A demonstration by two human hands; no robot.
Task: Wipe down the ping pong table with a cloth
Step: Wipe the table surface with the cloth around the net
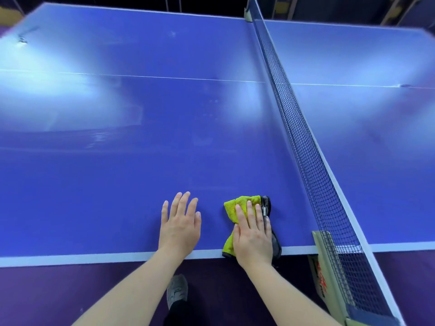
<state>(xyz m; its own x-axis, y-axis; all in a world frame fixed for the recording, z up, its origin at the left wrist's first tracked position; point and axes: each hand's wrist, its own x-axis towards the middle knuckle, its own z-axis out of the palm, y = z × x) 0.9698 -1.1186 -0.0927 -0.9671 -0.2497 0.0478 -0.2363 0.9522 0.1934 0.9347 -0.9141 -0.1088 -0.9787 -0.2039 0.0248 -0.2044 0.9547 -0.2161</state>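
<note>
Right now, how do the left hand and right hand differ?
Left hand lies flat on the bare ping pong table; right hand presses flat on the yellow cloth. Left hand sits farther from the net; right hand nearer it. Both have straight fingers, near the table's front edge.

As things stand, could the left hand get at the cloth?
Probably yes: the left hand lies flat on the table beside the cloth, with bare surface between them; the right hand pressing on it covers part.
</note>
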